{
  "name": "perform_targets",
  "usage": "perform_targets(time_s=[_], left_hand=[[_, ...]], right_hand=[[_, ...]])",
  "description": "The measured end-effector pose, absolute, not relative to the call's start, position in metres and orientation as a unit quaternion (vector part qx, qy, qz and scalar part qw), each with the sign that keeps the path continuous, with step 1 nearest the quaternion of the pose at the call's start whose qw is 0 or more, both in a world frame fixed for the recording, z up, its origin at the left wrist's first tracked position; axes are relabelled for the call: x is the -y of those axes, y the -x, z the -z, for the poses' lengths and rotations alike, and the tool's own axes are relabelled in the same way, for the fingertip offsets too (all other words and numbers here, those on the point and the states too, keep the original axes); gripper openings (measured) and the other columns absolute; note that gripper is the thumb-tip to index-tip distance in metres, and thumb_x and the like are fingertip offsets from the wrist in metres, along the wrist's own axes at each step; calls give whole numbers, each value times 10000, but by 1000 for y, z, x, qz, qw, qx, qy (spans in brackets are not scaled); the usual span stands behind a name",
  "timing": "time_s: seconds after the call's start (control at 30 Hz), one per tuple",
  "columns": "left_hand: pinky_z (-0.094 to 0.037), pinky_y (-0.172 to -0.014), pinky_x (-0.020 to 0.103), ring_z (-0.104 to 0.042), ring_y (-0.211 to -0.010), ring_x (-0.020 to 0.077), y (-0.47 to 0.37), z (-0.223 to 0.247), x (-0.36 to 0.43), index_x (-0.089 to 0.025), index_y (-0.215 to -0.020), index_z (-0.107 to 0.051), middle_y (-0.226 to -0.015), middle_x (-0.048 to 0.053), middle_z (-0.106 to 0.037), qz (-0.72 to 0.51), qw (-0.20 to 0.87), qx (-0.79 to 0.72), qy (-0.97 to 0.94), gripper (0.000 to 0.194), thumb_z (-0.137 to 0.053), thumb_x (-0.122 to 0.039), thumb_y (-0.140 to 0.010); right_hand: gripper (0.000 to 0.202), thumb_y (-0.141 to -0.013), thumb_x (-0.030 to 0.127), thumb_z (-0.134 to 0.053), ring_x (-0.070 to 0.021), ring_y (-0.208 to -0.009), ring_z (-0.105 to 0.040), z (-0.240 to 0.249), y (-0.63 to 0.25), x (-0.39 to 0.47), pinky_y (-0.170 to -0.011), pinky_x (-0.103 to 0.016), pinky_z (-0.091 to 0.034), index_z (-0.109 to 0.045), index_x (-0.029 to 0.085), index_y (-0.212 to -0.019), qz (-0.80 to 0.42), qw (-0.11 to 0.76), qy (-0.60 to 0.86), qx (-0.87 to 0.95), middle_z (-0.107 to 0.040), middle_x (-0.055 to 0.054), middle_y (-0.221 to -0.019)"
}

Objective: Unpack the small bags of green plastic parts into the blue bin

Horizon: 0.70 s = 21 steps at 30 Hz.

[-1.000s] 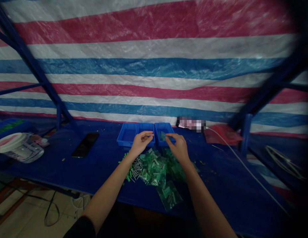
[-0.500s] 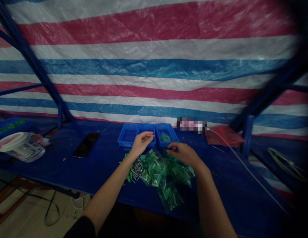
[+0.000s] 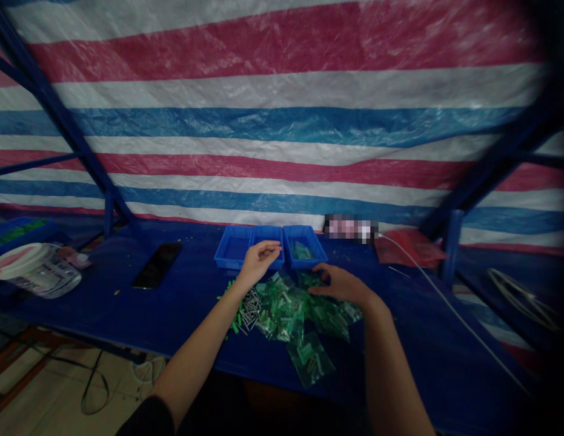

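Note:
My left hand (image 3: 262,257) hovers over the front of the middle blue bin (image 3: 269,232), fingers curled and pressed together. Whatever may be between its fingertips is hidden or too small to make out. Over a pile of small clear plastic bags with green pieces inside (image 3: 282,309), my right hand (image 3: 343,283) reaches in from the right, thumb and fingers apart. It appears to hold nothing. Beside the bags lie loose metal screws (image 3: 251,310) and green plastic plugs (image 3: 237,325), partly covered by my left forearm. One bag (image 3: 310,360) lies nearer the table's front edge.
Further blue bins stand left (image 3: 237,239) and right (image 3: 304,263); the right one contains bags. A phone (image 3: 157,265), a white bucket (image 3: 36,270) and a bin of green pieces (image 3: 22,231) are at left. A red bag (image 3: 411,248) and white cable (image 3: 429,280) lie right.
My right hand has moved slightly down and to the right, closer to the bags, with its fingers bent downward. The left hand stays almost where it was.

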<state>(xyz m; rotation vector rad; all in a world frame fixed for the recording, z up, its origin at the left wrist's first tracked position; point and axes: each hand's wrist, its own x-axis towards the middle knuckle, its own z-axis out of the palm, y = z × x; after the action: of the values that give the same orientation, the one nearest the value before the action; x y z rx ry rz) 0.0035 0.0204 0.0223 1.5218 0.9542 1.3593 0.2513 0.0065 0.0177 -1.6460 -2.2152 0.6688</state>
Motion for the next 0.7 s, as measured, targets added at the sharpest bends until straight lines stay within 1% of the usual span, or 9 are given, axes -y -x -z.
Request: perform_targets(time_s=[0.13,0.27,0.37,0.47,0.53,0.63,0.7], left_hand=[[-487,-690,266,-645,-777,168,-4,-21,-22,-126,-988,-653,-918,105,-703,-548,424,-379,-613,305,-649,-322,-755],[-488,-700,273,-646,-787,172,-4,-20,-22,-126,-987,-651,-918,107,-702,-549,425,-376,-613,305,-646,-325,-757],[-487,-691,268,-646,-780,168,-4,-20,-22,-126,-988,-649,-919,106,-702,-548,427,-376,-613,304,-643,-327,-760],[-482,-682,260,-645,-776,164,-4,-19,-22,-123,-990,-647,-915,107,-702,-547,429,-375,-614,302,-640,-322,-763],[-481,-679,257,-645,-777,164,-4,-19,-22,-123,-989,-647,-912,106,-703,-546,430,-375,-613,300,-641,-319,-763],[-479,-674,254,-644,-766,160,-4,-19,-22,-125,-982,-649,-909,103,-703,-545,429,-378,-613,294,-642,-319,-761],[-479,-668,252,-643,-756,159,-4,-20,-21,-126,-966,-652,-898,101,-703,-544,429,-384,-611,283,-643,-319,-759]], right_hand=[[575,-573,527,-713,-223,-765,-618,-21,-250,-6,-627,-294,-453,-598,211,-1041,-251,128,573,770,-649,-50,-842],[543,-614,543,-673,-228,-787,-623,-23,-249,-5,-640,-293,-455,-597,201,-1029,-245,116,577,771,-655,-66,-875],[481,-634,546,-651,-221,-783,-632,-25,-248,-4,-657,-289,-456,-632,209,-978,-241,119,582,768,-673,-65,-878],[394,-651,533,-635,-222,-779,-641,-32,-247,-1,-655,-285,-455,-677,220,-886,-231,130,590,763,-692,-58,-866],[309,-676,490,-616,-220,-770,-645,-37,-245,1,-645,-283,-451,-696,229,-821,-215,136,593,764,-701,-48,-850],[177,-701,369,-593,-206,-733,-645,-45,-241,5,-627,-275,-437,-707,247,-759,-171,145,604,765,-704,-28,-805],[141,-697,299,-584,-199,-699,-641,-49,-239,7,-605,-271,-425,-709,253,-745,-143,154,610,764,-700,-18,-762]])
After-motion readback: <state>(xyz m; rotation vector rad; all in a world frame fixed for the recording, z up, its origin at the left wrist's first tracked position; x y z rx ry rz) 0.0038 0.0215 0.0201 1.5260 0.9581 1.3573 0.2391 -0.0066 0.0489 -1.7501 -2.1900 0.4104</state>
